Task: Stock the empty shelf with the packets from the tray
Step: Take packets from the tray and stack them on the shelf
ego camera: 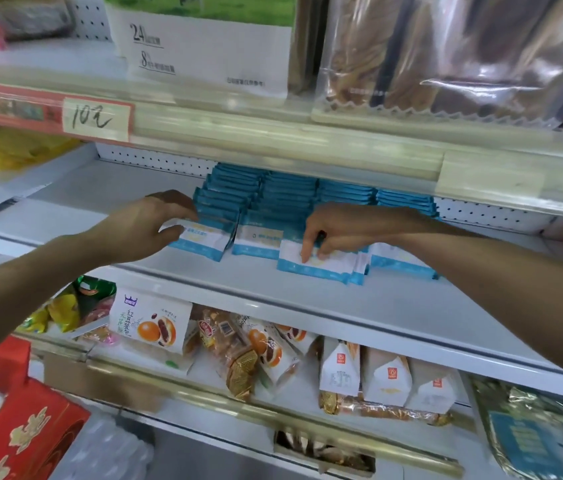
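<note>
Packets [290, 199], blue/white, in rows on white shelf [342, 306], mostly behind fingers. L hand [141, 226]: fingers [172, 233] curled round left front packet [204, 239], gripping its side. R hand [335, 226]: fingers [306, 252] pinching top of right front packet [318, 263]; one more row just R of those fingers. Snack bags [155, 327] lower down, below fingers.

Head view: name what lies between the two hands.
In the head view, between left hand and right hand stands the second row's front packet, beside the leftmost front packet, held by the left hand.
</note>
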The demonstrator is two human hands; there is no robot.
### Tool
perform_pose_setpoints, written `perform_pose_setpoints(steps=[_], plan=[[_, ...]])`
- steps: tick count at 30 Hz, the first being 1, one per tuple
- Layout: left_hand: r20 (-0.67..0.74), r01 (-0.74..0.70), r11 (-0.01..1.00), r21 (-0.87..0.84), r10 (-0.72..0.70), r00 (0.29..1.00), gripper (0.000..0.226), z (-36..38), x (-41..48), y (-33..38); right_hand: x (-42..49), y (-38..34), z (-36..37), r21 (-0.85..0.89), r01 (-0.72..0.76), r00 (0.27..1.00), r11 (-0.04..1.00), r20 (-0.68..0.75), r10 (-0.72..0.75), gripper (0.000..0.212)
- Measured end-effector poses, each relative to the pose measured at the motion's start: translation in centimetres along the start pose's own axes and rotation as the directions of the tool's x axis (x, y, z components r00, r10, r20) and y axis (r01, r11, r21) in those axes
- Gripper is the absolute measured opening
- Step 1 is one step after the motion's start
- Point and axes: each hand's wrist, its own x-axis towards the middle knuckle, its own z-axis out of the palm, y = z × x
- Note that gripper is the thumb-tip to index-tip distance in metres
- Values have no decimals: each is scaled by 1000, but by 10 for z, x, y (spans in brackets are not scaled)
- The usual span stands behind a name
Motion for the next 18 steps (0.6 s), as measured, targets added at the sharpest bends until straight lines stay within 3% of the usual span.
perform_pose_setpoints(steps=[7, 14, 18], plan=[[36, 35, 999, -13, -35, 999, 38, 15, 30, 21, -61, 66, -6, 134, -175, 982, 975, -53, 184, 33], [57, -70, 997, 13, 69, 996, 34, 30, 53, 3, -106, 101, 10, 12, -304, 952, 952, 33, 304, 32], [83, -91, 995, 40, 87, 993, 34, 34, 62, -12, -111, 110, 25, -7, -329, 944, 944, -46, 328, 34]])
